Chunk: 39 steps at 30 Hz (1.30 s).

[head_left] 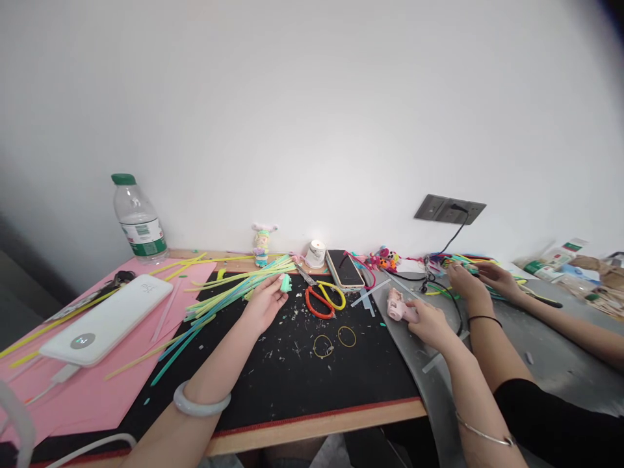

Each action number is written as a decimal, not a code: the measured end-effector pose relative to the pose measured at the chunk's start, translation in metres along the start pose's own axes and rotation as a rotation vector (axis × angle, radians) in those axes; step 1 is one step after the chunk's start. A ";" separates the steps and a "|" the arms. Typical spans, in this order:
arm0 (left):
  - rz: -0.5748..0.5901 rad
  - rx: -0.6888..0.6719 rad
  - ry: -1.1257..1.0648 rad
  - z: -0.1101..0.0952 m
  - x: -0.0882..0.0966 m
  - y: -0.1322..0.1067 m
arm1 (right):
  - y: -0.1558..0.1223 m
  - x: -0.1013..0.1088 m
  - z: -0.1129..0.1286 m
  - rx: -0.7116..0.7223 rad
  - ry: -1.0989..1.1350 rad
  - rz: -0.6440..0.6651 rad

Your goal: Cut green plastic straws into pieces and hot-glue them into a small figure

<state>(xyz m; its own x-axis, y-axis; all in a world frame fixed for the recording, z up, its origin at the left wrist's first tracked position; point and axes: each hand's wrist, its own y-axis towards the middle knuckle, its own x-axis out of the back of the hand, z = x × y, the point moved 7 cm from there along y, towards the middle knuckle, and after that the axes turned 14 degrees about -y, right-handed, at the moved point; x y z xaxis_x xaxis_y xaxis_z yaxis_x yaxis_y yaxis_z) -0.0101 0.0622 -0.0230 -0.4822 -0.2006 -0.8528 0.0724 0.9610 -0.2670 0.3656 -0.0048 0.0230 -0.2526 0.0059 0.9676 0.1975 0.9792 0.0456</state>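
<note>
From my remote post I find the left hand (267, 303) pinching a small green piece (286, 283) between thumb and fingers above the black mat (292, 383); the right hand (429, 324) has its fingers curled round a pink glue gun (397, 307), well apart from that piece. Done, in my judgement: the green piece looks bunched, and a small figure (262, 248) stands assembled by the wall. Outstanding: no glue contact at present; loose stems (214, 305) lie unworked near the scissors (312, 281).
</note>
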 end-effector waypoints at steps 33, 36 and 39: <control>-0.069 -0.403 0.207 -0.032 0.009 -0.001 | 0.010 0.071 0.271 0.591 0.690 -0.415; -0.044 -0.359 0.212 -0.028 0.007 -0.003 | 0.013 0.075 0.257 0.511 0.862 -0.492; -0.021 -0.309 0.213 -0.024 0.004 -0.004 | 0.012 0.081 0.247 0.467 0.960 -0.561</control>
<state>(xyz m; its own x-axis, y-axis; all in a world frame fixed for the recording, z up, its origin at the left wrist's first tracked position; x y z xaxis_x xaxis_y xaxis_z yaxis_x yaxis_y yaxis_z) -0.0335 0.0617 -0.0146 -0.6540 -0.2081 -0.7273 -0.1908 0.9757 -0.1076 0.1138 0.0570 0.0411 0.6526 -0.4030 0.6416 -0.1258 0.7774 0.6163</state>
